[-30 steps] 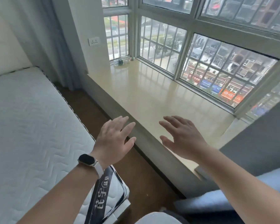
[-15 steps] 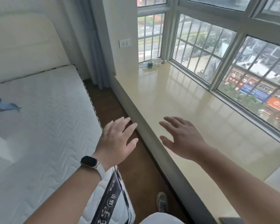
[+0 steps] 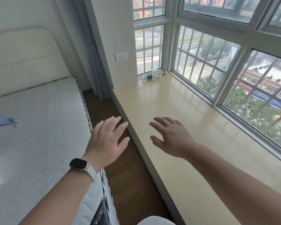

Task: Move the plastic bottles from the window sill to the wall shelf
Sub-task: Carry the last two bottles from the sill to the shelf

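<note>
Two clear plastic bottles lie on their sides at the far end of the beige window sill [image 3: 177, 120]: one with a green label [image 3: 150, 77] and one with a white label [image 3: 159, 72] behind it, against the window. My left hand [image 3: 107, 142], with a watch on the wrist, hovers with fingers spread over the gap between bed and sill. Over the sill's near part my right hand [image 3: 170, 138] is held out, fingers spread, holding nothing. Both hands are far from the bottles. No wall shelf is in view.
A bare white mattress [image 3: 39, 127] with a cream headboard fills the left; a small blue cloth [image 3: 1, 119] lies on it. A narrow strip of brown floor [image 3: 120, 159] runs between bed and sill. A grey curtain [image 3: 94, 62] hangs at the far end, beside a wall socket [image 3: 121, 56].
The view has swung left and moved forward along the sill, so the bottles look nearer and the headboard appears. Both hands stay spread and empty in the same pose.
</note>
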Available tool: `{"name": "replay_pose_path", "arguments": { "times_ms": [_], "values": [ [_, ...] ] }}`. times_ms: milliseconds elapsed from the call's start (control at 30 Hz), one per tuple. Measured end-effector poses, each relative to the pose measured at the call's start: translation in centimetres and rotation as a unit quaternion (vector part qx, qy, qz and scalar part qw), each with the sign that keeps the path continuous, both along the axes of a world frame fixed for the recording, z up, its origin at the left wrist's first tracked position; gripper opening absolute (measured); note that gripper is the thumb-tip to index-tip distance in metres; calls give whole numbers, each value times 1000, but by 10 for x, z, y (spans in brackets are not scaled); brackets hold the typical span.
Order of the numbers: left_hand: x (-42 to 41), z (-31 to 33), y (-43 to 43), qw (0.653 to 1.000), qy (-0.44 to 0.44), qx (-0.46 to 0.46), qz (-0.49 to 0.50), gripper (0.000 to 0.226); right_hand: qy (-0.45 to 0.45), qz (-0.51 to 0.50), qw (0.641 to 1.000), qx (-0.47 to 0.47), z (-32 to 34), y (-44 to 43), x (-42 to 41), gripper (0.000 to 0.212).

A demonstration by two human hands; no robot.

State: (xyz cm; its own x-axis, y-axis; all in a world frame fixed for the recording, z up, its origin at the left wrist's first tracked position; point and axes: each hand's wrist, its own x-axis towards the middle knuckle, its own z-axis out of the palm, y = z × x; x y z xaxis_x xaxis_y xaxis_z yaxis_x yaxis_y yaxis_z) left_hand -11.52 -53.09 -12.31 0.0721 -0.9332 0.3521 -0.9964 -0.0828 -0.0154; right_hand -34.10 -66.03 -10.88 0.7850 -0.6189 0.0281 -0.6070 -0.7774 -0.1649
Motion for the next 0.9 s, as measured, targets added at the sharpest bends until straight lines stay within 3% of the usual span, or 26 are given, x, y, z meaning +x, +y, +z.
{"name": "replay_pose_path", "arguments": {
  "times_ms": [433, 900],
  "values": [
    [72, -19, -75, 999, 31, -4, 10, 47, 18, -5, 1000, -6, -11, -81, 64, 62],
    [272, -33, -179, 998, 56, 18, 8, 49, 47, -8, 999, -14, -9, -189, 271, 71]
  ]
}}
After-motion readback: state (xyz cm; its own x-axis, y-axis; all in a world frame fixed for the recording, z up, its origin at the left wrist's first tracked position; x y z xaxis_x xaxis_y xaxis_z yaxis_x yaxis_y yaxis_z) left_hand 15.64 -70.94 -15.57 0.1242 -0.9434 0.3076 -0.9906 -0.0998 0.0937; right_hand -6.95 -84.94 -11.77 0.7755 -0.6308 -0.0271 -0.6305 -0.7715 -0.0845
